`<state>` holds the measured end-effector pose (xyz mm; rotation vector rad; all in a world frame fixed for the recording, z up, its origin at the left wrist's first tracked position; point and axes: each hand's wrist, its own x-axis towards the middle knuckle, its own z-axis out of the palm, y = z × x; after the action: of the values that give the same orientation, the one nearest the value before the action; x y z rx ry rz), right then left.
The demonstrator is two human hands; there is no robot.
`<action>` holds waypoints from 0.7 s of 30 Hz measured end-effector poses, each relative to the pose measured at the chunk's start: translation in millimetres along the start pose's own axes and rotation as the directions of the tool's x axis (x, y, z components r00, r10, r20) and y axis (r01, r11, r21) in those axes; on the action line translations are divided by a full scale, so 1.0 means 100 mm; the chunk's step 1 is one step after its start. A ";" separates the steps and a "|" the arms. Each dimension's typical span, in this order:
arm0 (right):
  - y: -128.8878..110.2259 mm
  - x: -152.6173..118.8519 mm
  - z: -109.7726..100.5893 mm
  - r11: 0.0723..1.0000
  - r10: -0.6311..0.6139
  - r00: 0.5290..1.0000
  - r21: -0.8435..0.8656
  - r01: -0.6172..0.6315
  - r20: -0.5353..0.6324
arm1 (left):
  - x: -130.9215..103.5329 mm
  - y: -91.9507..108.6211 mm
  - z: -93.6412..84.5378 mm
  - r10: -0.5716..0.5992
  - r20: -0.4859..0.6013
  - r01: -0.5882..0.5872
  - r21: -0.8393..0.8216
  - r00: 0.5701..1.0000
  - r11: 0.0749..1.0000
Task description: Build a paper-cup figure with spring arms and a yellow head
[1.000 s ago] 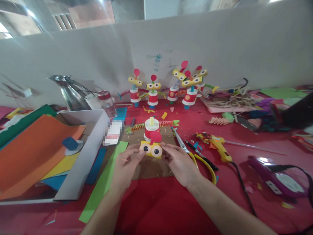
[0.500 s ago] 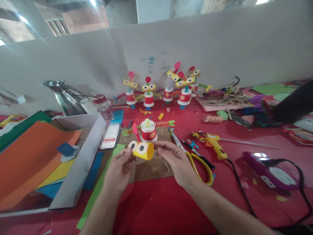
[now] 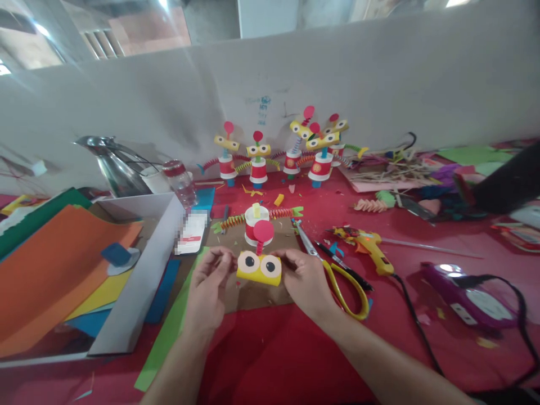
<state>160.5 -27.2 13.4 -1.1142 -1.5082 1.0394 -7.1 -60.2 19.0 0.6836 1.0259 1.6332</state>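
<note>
A yellow paper roll with two big eyes (image 3: 259,269) is held level between my hands, its eyes facing me. A pink disc on a folded stem (image 3: 264,231) rises from its top. My left hand (image 3: 211,284) pinches the left end of the roll, and my right hand (image 3: 306,281) grips the right end. Just behind stands a red and white paper cup body (image 3: 258,225) with pleated paper arms spread to both sides. A brown board (image 3: 248,298) lies beneath them.
Yellow-handled scissors (image 3: 348,289), a black pen (image 3: 346,265) and a yellow glue gun (image 3: 371,251) lie right. Left are a white box (image 3: 137,292) with coloured paper, a phone (image 3: 192,233) and a jar (image 3: 180,183). Several finished figures (image 3: 258,169) line the wall.
The yellow roll has turned from an angle to face me squarely and shifted slightly right. The pink disc now shows its broad side. My right hand has closed on the roll's right end.
</note>
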 end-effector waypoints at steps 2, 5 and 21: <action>0.00 0.00 0.00 1.000 -0.007 1.000 -0.017 0.007 0.005 | -0.01 0.03 0.01 -0.066 0.068 0.061 0.069 0.996 0.996; 0.00 0.00 0.00 0.999 -0.002 1.000 -0.033 0.003 0.029 | -0.01 0.02 0.01 -0.182 0.107 0.166 0.145 0.977 0.975; 0.00 0.01 -0.03 0.956 -0.140 0.961 -0.219 0.193 0.238 | 0.02 -0.13 -0.06 -0.208 0.108 0.187 0.175 0.972 0.967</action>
<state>163.6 -26.0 14.4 -1.0376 -1.9129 0.9021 -6.6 -58.3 5.2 0.7573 1.1081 1.3271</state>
